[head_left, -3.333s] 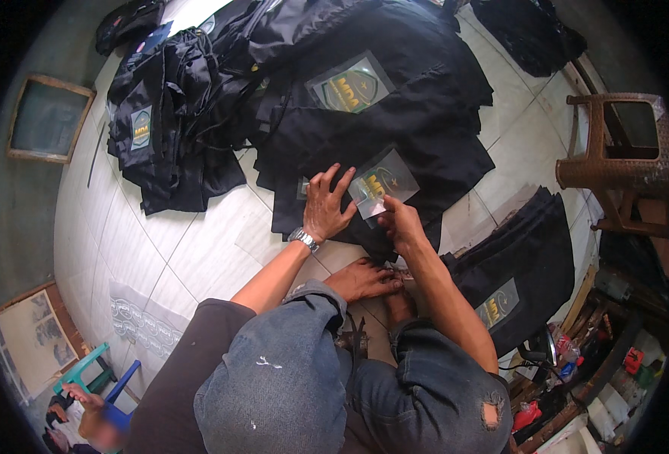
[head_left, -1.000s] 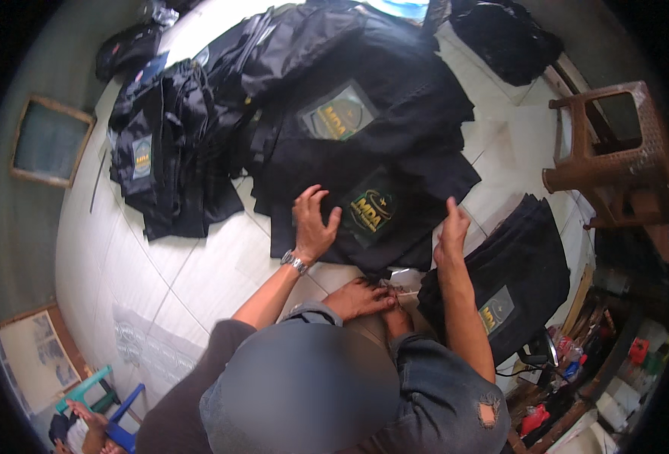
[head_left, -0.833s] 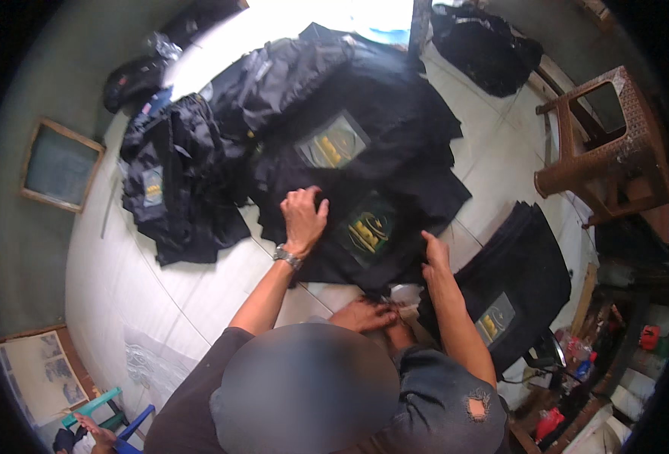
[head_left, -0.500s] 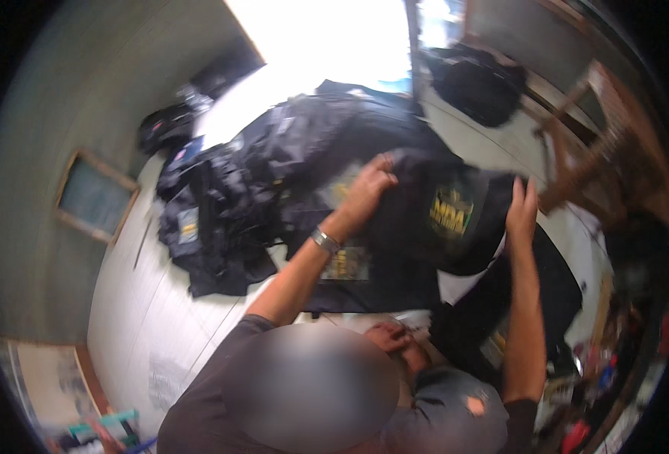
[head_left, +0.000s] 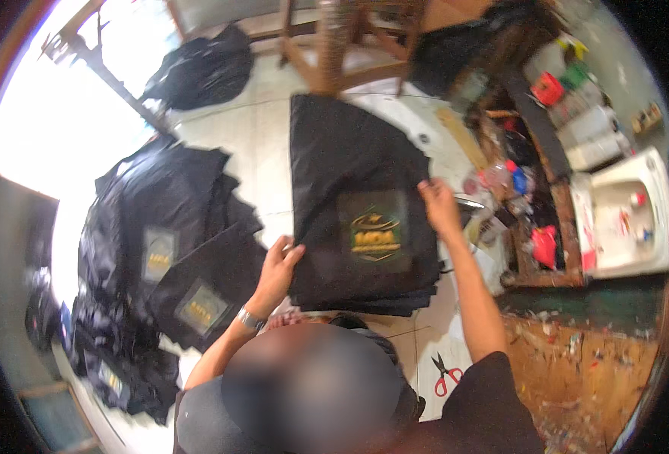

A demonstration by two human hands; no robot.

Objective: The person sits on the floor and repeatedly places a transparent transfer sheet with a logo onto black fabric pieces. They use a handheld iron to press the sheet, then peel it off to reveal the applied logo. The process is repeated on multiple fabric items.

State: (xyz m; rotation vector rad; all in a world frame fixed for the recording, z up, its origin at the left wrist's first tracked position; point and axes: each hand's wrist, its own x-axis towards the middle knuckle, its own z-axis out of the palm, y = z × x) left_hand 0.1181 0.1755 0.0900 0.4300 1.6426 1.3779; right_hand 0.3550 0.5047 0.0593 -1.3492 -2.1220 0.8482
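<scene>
A black fabric panel point(head_left: 327, 174) with a gold and green printed emblem lies on top of a neat stack of similar panels in front of me. At its left edge my left hand point(head_left: 277, 268), with a metal watch on the wrist, pinches the cloth. My right hand point(head_left: 440, 208) grips the right edge between thumb and fingers, partly behind the cloth. To the left lies a loose heap of black panels point(head_left: 175, 189), several showing the same emblem.
Red-handled scissors point(head_left: 446, 374) lie on the tiled floor at lower right. A wooden stand point(head_left: 330, 53) and a black bag point(head_left: 202, 68) stand at the back. On the right are a cluttered wooden rack point(head_left: 546, 280) with bottles and a white basin point(head_left: 656, 219).
My view has turned right. Both hands have carried the panel from over the heap rightward onto the stack, where it now lies spread flat.
</scene>
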